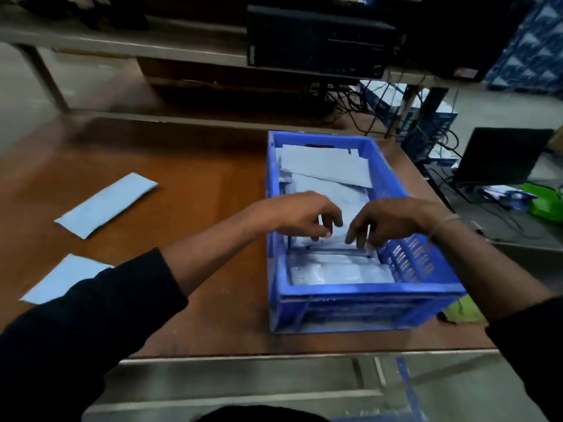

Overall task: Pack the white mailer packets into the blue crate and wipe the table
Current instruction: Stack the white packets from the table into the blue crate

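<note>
both hands down in the blue crate (pixel 359 295) fiddling with a white mailer packet (pixel 338 229)

crate sits on the right side of the brown table (pixel 189 190), already stuffed with white packets piled up toward its far end. left hand (pixel 300 213) and right hand (pixel 385 220) are over the middle of it, fingers curled down and pinching the top edge of the same packet, which stands roughly upright among the others. two more packets lie flat on the table well to the left, one further back (pixel 106 205), one nearer (pixel 64 277) partly under the left sleeve. black computer box (pixel 320 41) on the shelf behind.
</note>
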`<state>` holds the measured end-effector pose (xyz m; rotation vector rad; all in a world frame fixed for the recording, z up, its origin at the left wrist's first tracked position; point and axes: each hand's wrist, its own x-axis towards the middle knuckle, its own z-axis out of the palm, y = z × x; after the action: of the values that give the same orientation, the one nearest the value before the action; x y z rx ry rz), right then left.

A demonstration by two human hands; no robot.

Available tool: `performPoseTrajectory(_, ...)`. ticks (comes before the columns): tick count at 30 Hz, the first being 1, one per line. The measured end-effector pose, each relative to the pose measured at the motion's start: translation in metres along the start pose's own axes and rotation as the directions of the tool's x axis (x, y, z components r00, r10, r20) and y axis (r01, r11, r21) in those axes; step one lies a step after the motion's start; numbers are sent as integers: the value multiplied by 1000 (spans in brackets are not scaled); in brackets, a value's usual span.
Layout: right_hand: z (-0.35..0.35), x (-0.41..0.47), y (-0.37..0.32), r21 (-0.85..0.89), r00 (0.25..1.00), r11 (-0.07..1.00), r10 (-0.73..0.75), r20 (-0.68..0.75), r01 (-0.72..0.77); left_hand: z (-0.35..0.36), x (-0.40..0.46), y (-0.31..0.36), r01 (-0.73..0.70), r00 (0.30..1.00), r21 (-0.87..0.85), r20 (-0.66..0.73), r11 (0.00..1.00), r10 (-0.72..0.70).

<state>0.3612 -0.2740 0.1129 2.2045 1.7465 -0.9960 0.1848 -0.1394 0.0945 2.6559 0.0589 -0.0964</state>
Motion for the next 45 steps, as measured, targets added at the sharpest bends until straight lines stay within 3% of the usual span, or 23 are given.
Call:
performPoseTrajectory(4, -34, 12, -51, 174, 957, 967, -139, -255, 187, -23, -45, -49, -6, 921, -233, -380, 972, -85)
performPoseTrajectory(8, -43, 55, -112, 197, 892, 918, -254, -374, 344, -31, -101, -112, 95, 851, -422, -436, 902, -294)
performPoseTrajectory(12, -39, 116, -171, 133, 911, 926, -309, -274, 354, -21, -164, -182, 340, 792, -379, -379, 861, -479)
performPoseTrajectory(20, 0, 227, -276, 76, 960, 960, -273, 53, 269, 5, -242, -315, 714, 500, -262, -457, 649, -735)
performPoseTrajectory(23, 27, 252, -309, -2, 951, 952, -304, 52, 305, 7, -252, -356, 774, 390, -261, -523, 577, -758)
performPoseTrajectory(27, 65, 266, -341, -50, 939, 941, -337, -64, 335, 6, -257, -395, 814, 270, -299, -564, 497, -781)
performPoseTrajectory(35, 132, 283, -372, -88, 962, 981, -185, -199, 170, 7, -265, -424, 821, 277, -371, -406, 434, -871)
performPoseTrajectory(45, 129, 298, -367, 151, 985, 981, -103, -138, 123, -13, -271, -427, 725, 353, -531, -261, 439, -898)
